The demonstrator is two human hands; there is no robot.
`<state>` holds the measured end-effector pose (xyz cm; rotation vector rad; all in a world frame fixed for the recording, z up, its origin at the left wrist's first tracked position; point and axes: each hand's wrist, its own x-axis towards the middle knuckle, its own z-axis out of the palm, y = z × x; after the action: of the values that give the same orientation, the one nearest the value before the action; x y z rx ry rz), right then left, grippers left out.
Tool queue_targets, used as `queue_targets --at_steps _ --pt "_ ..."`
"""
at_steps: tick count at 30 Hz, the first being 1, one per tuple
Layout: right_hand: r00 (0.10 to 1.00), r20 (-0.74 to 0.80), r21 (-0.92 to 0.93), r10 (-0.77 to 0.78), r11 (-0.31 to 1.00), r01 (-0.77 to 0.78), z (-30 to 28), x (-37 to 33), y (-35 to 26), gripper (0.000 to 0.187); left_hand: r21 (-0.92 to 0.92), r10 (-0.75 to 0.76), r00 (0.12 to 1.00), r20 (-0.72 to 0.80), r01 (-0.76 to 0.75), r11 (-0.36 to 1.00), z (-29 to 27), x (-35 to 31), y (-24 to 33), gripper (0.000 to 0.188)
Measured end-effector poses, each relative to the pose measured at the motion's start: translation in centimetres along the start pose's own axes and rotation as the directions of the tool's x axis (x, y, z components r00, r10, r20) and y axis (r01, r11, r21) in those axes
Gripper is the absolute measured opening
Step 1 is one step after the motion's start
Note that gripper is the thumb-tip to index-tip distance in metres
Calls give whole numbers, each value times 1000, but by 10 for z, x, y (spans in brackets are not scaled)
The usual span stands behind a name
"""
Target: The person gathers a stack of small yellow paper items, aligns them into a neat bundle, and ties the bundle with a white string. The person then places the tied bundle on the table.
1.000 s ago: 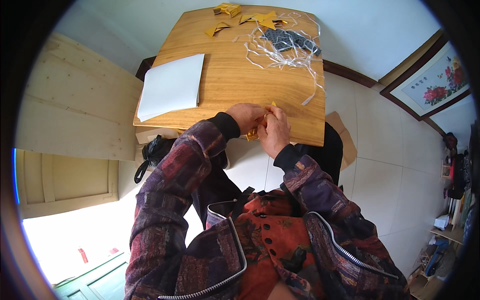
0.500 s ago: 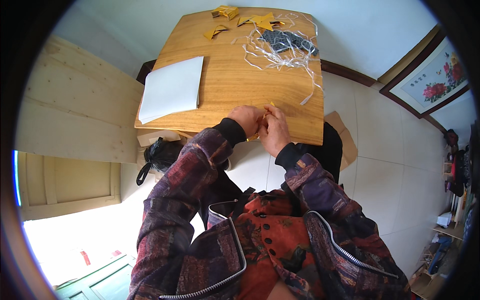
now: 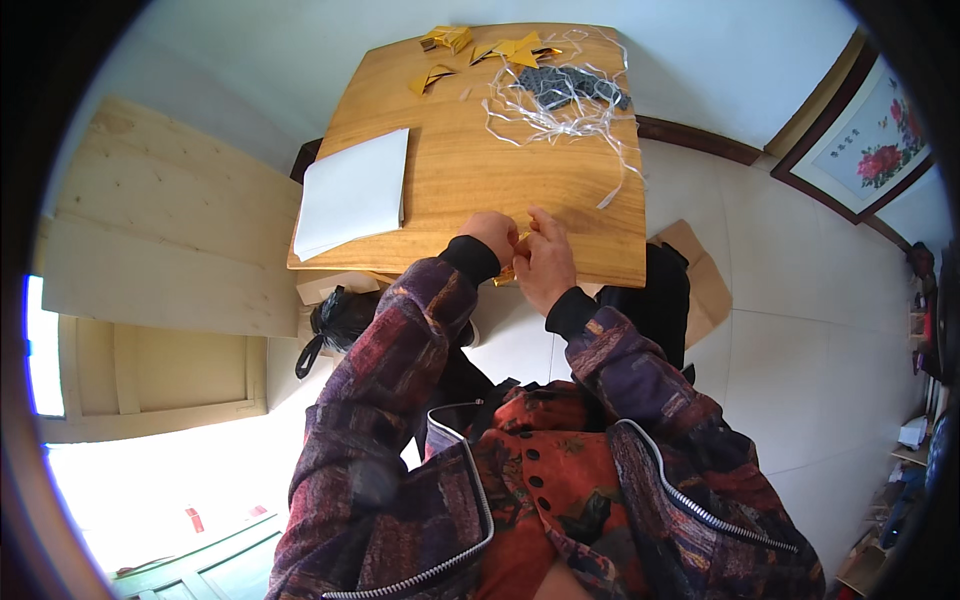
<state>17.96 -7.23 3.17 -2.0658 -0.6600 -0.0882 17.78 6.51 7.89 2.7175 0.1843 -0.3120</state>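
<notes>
At the table's near edge, my left hand [image 3: 491, 236] and my right hand [image 3: 546, 262] meet with bent fingers around a small piece of gold paper [image 3: 506, 280]. Most of that piece is hidden by the hands; a shiny gold bit shows below and between them. Both hands are closed on it. Ahead and to the left lies a stack of white paper sheets [image 3: 352, 195]. Toward the far right, a tangle of white strings [image 3: 560, 125] spreads over a dark grey cloth-like bundle [image 3: 572, 88]. Folded gold paper pieces [image 3: 520, 49] lie at the table's far end.
The wooden table [image 3: 460, 165] stands against a pale wall. A black plastic bag [image 3: 342, 318] sits under its left side, and brown cardboard [image 3: 700, 285] lies on the floor at right. A framed flower picture [image 3: 860, 145] is at the far right.
The whole view has shifted slightly with my head. My right fingers have moved a little on the gold paper, and both hands stay together at the table edge.
</notes>
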Motion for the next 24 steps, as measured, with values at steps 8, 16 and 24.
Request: queue_targets --at_steps 8,16,24 --pt "999 -27 -15 28 999 -29 1 -3 -6 5 -222 -90 987 130 118 968 -2 4 -12 21" --pt "1000 -27 61 13 998 -11 2 -2 -1 9 -318 -134 991 25 135 939 11 -3 -9 26" --pt "1000 1 121 0 993 0 0 0 4 10 -231 -151 987 -59 134 964 15 -5 -3 26"
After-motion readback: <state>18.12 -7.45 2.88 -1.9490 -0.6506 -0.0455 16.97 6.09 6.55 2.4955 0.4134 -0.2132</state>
